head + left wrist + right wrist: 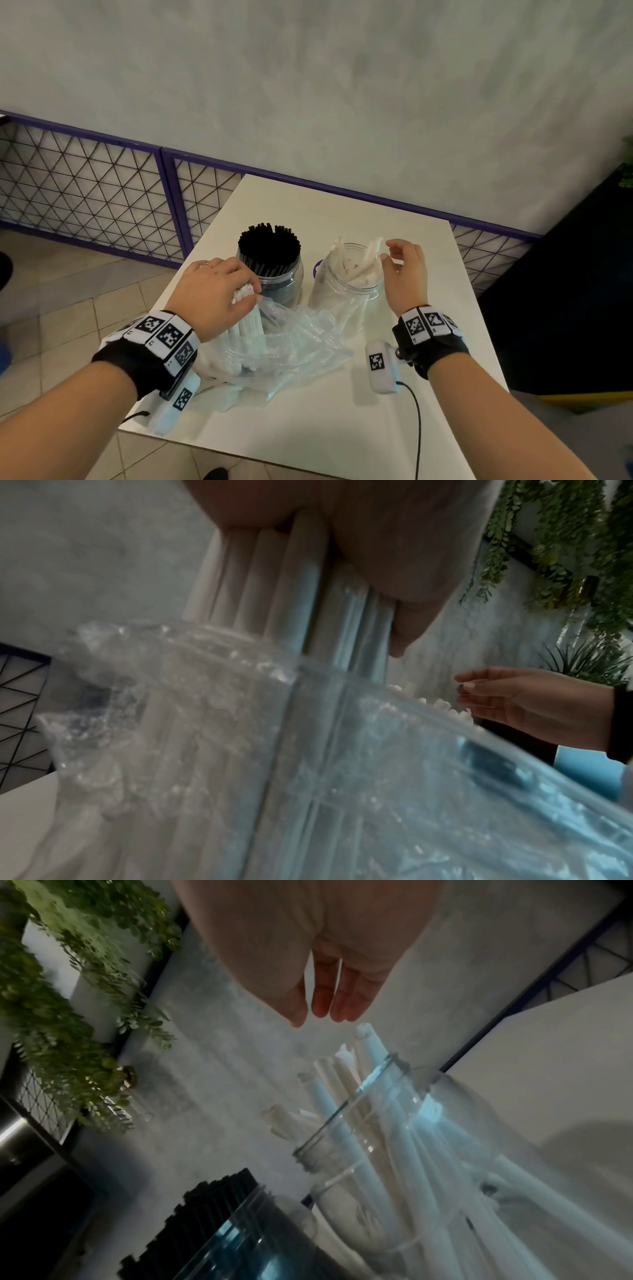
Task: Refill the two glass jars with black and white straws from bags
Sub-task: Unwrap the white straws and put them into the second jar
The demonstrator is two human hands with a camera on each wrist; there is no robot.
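Head | left hand (215, 294) grips white straws (245, 308) | right hand (406, 270) empty

table (342, 428) — two jars side by side at back | bag (291, 346) in front of jars | straws in both jars

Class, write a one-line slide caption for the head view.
Left hand grips bagged white straws; right hand hovers by the half-filled jar.

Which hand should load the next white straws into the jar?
Left. The left hand already grips a bundle of white straws at the bag; the right hand hovers empty by the jar.
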